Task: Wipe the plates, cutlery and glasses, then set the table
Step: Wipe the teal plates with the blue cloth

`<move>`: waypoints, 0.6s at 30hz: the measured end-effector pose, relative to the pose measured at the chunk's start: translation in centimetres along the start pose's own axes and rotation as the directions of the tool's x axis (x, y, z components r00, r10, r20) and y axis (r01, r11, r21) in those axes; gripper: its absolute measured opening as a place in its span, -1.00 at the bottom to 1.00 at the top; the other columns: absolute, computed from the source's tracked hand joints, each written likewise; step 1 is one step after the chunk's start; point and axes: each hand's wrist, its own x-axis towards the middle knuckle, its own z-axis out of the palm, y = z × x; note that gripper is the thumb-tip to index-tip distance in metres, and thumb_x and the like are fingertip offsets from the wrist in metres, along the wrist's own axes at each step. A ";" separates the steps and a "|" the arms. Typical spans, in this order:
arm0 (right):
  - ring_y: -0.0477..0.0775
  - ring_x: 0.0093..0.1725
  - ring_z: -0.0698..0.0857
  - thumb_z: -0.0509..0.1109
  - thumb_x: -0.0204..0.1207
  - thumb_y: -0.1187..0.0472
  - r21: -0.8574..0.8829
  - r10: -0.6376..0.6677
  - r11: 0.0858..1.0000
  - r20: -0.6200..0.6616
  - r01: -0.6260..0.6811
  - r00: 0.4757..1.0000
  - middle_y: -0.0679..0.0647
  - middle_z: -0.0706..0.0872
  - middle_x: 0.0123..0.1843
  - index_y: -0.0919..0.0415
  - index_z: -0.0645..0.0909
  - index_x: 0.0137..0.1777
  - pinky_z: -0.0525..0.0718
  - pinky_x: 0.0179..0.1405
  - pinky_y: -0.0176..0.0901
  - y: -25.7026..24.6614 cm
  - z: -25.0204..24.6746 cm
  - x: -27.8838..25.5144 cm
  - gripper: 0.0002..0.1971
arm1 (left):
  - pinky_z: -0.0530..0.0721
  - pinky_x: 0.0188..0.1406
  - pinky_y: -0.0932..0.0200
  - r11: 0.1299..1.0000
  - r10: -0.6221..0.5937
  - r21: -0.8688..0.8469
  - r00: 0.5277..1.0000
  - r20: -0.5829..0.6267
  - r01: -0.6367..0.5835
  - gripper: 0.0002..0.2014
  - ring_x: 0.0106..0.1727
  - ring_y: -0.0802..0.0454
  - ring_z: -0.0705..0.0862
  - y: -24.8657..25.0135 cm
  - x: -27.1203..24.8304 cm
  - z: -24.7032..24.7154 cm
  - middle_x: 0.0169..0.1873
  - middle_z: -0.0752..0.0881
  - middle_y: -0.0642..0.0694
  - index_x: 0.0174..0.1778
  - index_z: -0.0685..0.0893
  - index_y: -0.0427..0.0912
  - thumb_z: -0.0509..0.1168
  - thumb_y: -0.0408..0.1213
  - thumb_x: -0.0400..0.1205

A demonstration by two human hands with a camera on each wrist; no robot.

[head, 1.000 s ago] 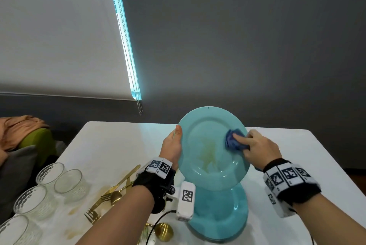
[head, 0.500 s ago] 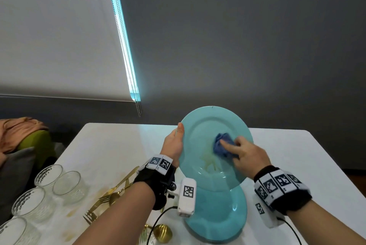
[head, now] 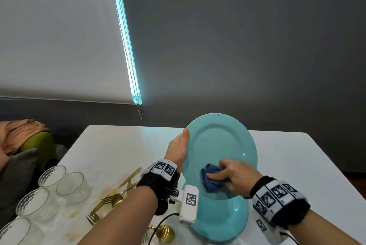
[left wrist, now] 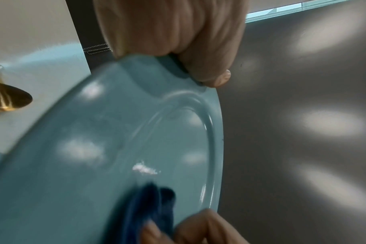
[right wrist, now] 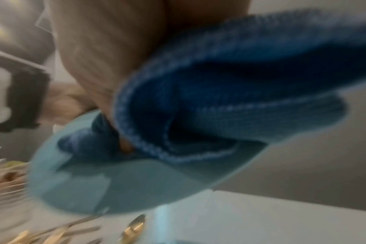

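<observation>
A teal plate [head: 219,145] is held upright and tilted above the white table [head: 118,149]. My left hand [head: 178,145] grips its left rim, thumb on the front face. My right hand [head: 231,173] holds a bunched blue cloth [head: 211,178] against the plate's lower inner face. In the left wrist view the plate [left wrist: 115,148] fills the frame, with the cloth [left wrist: 148,206] at the bottom. The right wrist view, blurred, shows the cloth [right wrist: 230,99] pressed on the plate [right wrist: 115,181]. More teal plates [head: 221,221] lie stacked on the table below.
Several clear glasses [head: 53,187] stand at the table's left edge. Gold cutlery [head: 116,193] lies beside them, over yellowish smears. A gold round object [head: 165,234] sits near the front edge. A green chair with orange fabric [head: 23,135] is off the left side.
My right hand has swept the cloth from the plate's right rim across to its lower middle. The yellowish smear on the plate's centre is gone. The left hand kept its grip.
</observation>
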 end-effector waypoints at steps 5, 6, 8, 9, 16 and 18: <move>0.18 0.13 0.64 0.26 0.54 0.19 -0.046 0.343 0.927 -0.293 -0.372 0.892 0.03 0.50 0.04 -0.29 0.58 0.29 0.55 -0.04 -0.10 1.7 -3.5 0.1 -0.60 | 0.66 0.21 -0.24 1.000 0.002 -0.013 1.000 0.021 -0.001 -0.68 0.05 -0.18 0.71 0.2 -0.4 -0.7 0.04 0.73 -0.20 -0.12 0.65 0.00 0.06 0.05 0.71; 0.22 0.09 0.64 0.28 0.52 0.23 0.039 0.391 0.911 -0.398 -0.411 0.830 0.10 0.54 0.10 -0.23 0.57 0.33 0.58 -0.06 -0.08 1.3 -3.7 0.7 -0.56 | 0.66 0.22 -0.25 1.000 0.010 -0.023 1.000 0.030 -0.010 -0.68 0.08 -0.20 0.72 0.3 -0.6 -0.6 0.07 0.74 -0.21 -0.10 0.66 0.00 0.06 0.05 0.71; 0.27 -0.07 0.69 0.33 0.45 0.29 0.145 0.367 0.928 -0.517 -0.343 0.773 0.17 0.61 0.08 -0.13 0.59 0.34 0.64 -0.20 -0.02 -0.3 -3.0 1.9 -0.52 | 0.65 0.21 -0.28 0.999 0.037 -0.017 0.998 0.051 -0.036 -0.66 0.14 -0.26 0.73 0.2 -0.8 -0.2 0.09 0.76 -0.25 -0.07 0.70 -0.02 0.08 0.05 0.70; 0.27 -0.22 0.71 0.36 0.38 0.30 0.133 0.285 0.958 -0.542 -0.254 0.791 0.17 0.65 -0.01 -0.10 0.65 0.28 0.67 -0.35 -0.01 -1.2 -2.2 2.3 -0.53 | 0.66 0.21 -0.29 0.999 0.054 -0.006 0.997 0.048 -0.054 -0.66 0.15 -0.27 0.73 0.1 -0.8 -0.1 0.08 0.76 -0.26 -0.08 0.72 -0.03 0.09 0.05 0.70; 0.11 0.08 0.64 0.10 0.49 -0.04 -0.037 -0.058 0.998 0.045 0.060 0.997 -0.06 0.55 -0.01 -0.42 0.58 0.21 0.44 -0.12 -0.19 -1.9 -0.4 1.4 -0.62 | 0.67 0.21 -0.23 0.998 0.067 0.002 0.998 0.006 -0.067 -0.66 0.02 -0.15 0.71 0.3 -0.4 -3.8 0.07 0.74 -0.27 -0.10 0.67 -0.02 0.06 0.06 0.70; 0.06 0.12 0.64 0.26 0.54 0.04 -0.133 0.102 0.986 0.005 -0.100 0.995 -0.15 0.43 -0.07 -0.45 0.59 0.19 0.38 -0.14 -0.25 -1.1 -2.0 1.6 -0.67 | 0.65 0.21 -0.29 0.998 0.057 0.006 0.998 0.008 -0.057 -0.64 0.09 -0.20 0.72 0.5 -0.2 -5.1 0.11 0.74 -0.26 -0.07 0.67 0.00 0.05 0.13 0.67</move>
